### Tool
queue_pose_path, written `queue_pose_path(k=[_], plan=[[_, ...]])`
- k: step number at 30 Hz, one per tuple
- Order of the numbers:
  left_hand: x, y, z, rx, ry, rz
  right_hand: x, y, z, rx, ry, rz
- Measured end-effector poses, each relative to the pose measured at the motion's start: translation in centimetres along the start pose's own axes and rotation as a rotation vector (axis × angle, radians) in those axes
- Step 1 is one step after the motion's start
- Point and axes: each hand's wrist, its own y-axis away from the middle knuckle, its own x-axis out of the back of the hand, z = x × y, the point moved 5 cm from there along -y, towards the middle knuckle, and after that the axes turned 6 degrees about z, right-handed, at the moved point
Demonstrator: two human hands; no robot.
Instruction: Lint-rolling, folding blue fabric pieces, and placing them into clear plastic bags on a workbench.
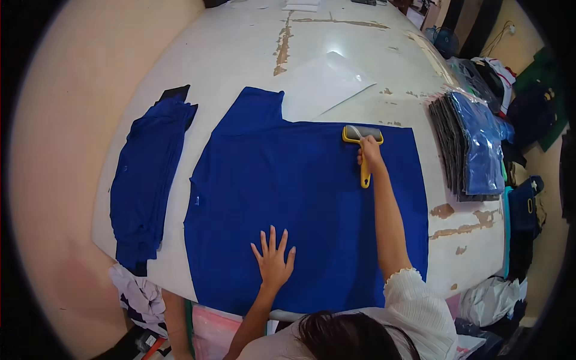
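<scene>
A blue short-sleeved T-shirt (288, 180) lies spread flat before me, its collar side to the left and one sleeve pointing to the far side. My right hand (371, 151) grips the yellow handle of a lint roller (363, 133). The roller's grey cylinder rests on the shirt near its far edge, towards the hem on the right. My left hand (273, 263) lies palm down on the near part of the shirt, with fingers spread and nothing held. The near sleeve is out of sight.
Folded dark blue garments (150, 180) are stacked at the left by the wall. A clear plastic sheet (328, 83) lies beyond the shirt on the white, worn table (234, 54). Plastic-bagged clothes (472, 148) are piled at the right. A white plastic bag (490, 301) sits below the table's right corner.
</scene>
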Motion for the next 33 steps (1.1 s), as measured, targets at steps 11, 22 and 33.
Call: queue_pose_path(k=[11, 22, 33], plan=[[0.0, 1.0, -0.2, -0.064, -0.062, 0.059, 5.0, 26.2, 8.0, 0.017, -0.019, 0.016], [1.6, 1.3, -2.9, -0.053, 0.412, 0.051, 7.1, 47.2, 13.1, -0.165, -0.083, 0.09], [6.4, 6.0, -16.4, 0.279, -0.112, 0.194, -3.3, 43.7, 14.6, -0.067, -0.04, -0.17]])
